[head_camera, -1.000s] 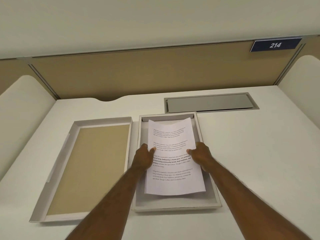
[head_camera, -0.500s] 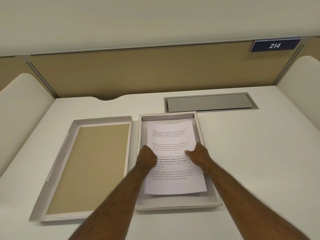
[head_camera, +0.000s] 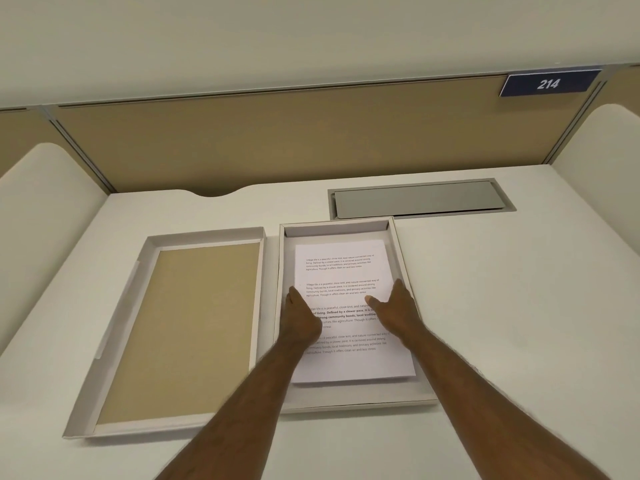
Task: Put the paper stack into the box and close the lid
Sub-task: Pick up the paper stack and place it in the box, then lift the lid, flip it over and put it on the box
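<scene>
White desk (head_camera: 485, 306): both hands (head_camera: 301, 317) rest flat, grip released, on paper stack (head_camera: 341, 271) lying lengthwise in box (head_camera: 398, 233).

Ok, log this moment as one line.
stage: papers placed | paper stack: flat in box | left hand, right hand: resting on stack | lid: off, upturned, left of box

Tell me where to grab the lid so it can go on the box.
Grip the lid by its two long side walls, hands coming from above. It lies inside-up left of the box, so its raised rim is exposed; it must be flipped over before it goes on.
</scene>
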A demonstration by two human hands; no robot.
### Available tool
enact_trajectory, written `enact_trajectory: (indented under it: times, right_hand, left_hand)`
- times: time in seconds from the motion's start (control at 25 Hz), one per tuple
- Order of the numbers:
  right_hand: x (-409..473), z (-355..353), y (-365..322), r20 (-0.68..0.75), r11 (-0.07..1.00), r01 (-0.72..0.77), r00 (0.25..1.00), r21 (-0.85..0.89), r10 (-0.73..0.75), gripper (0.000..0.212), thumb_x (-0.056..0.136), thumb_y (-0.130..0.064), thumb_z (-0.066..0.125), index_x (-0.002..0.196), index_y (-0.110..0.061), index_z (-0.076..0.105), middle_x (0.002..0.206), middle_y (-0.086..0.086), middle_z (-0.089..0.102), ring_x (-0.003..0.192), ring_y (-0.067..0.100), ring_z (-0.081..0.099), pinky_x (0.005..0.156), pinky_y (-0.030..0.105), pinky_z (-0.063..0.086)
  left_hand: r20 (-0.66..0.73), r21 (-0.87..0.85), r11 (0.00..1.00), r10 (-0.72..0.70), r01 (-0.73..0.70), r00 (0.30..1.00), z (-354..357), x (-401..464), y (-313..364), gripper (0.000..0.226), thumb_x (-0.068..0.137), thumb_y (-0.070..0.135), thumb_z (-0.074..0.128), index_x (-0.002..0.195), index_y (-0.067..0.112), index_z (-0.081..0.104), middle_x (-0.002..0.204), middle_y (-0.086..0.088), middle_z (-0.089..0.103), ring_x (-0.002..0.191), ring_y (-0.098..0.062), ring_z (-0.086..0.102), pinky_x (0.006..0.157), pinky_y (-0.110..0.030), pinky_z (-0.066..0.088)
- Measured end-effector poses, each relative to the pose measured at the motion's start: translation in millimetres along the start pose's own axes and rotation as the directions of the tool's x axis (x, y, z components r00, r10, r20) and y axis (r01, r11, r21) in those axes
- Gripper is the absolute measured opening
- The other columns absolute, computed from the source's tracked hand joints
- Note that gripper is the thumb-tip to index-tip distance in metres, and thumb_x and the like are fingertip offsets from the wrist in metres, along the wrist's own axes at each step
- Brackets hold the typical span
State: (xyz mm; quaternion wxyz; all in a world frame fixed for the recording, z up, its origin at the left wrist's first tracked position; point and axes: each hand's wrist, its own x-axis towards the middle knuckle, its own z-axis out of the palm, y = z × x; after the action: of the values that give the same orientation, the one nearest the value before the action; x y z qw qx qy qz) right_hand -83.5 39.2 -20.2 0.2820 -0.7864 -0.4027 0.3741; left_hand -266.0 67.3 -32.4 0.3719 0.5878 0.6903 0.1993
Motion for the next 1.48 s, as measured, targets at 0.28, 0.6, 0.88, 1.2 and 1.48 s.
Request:
enact_trajectory:
  times: [0.28,0.6,0.88,1.2,1.48]
  right_hand:
    - [0.4,3.3,4.1,-0.031,1.0,0.013,0.999,-0.022,-0.013,0.074,0.092,-0.034,0.058,0.149,-0.002,0.023,0.153,0.013,0.038,0.139,0.03,0.039,0.111,0.036,0.033]
    - [-4.8,4.8,7.1,-0.012,0.994,0.105,0.994,-0.018,-0.106,0.069,0.089,-0.026,0.064,0.144,-0.004,0.029,0.15,0.014,0.038,0.137,0.027,0.039,0.106,0.027,0.03]
    - [-13.5,-8.5,-7.5,-0.043,0.901,0.416,0.905,-0.126,-0.424,0.069,0.092,-0.026,0.06,0.15,-0.012,0.026,0.158,0.005,0.031,0.145,0.022,0.031,0.112,0.026,0.021]
    - [-40.8,-14.7,-36.1,0.053,0.69,0.679,0.722,-0.252,-0.69,0.067,0.093,-0.034,0.056,0.15,-0.02,0.025,0.161,0.0,0.022,0.148,0.019,0.023,0.116,0.038,0.029]
    - [-68.9,16.2,-55.2,0.167,0.612,0.755,0.652,-0.234,-0.74,0.066,0.094,-0.033,0.055,0.15,-0.017,0.025,0.161,0.003,0.022,0.149,0.019,0.019,0.118,0.034,0.022]
  left_hand:
    - [0.059,-0.187,0.982,-0.018,0.029,0.998,0.0,-2.7,-8.4,0.051,0.084,0.003,0.065,0.129,0.006,0.042,0.134,-0.011,0.054,0.122,-0.027,0.054,0.103,-0.044,0.048]
    - [0.077,-0.179,0.984,0.001,0.013,0.997,-1.8,-6.6,-5.4,0.063,0.079,0.013,0.075,0.13,0.007,0.038,0.133,-0.009,0.049,0.124,-0.026,0.05,0.104,-0.041,0.047]
    - [0.04,-0.046,0.948,0.316,-0.314,0.948,-16.5,-18.6,21.2,0.072,0.086,0.023,0.069,0.145,0.008,0.032,0.148,-0.011,0.04,0.139,-0.028,0.035,0.117,-0.044,0.032]
    - [-0.136,0.206,0.897,0.421,-0.39,0.897,-57.6,-45.3,11.1,0.081,0.089,0.041,0.061,0.153,0.023,0.015,0.164,0.0,0.016,0.151,-0.022,0.016,0.12,-0.041,0.013]
    - [-0.305,0.304,0.913,0.366,-0.274,0.879,-106.8,-83.9,-40.7,0.077,0.089,0.032,0.064,0.152,0.015,0.023,0.161,-0.005,0.025,0.149,-0.023,0.024,0.118,-0.037,0.02]
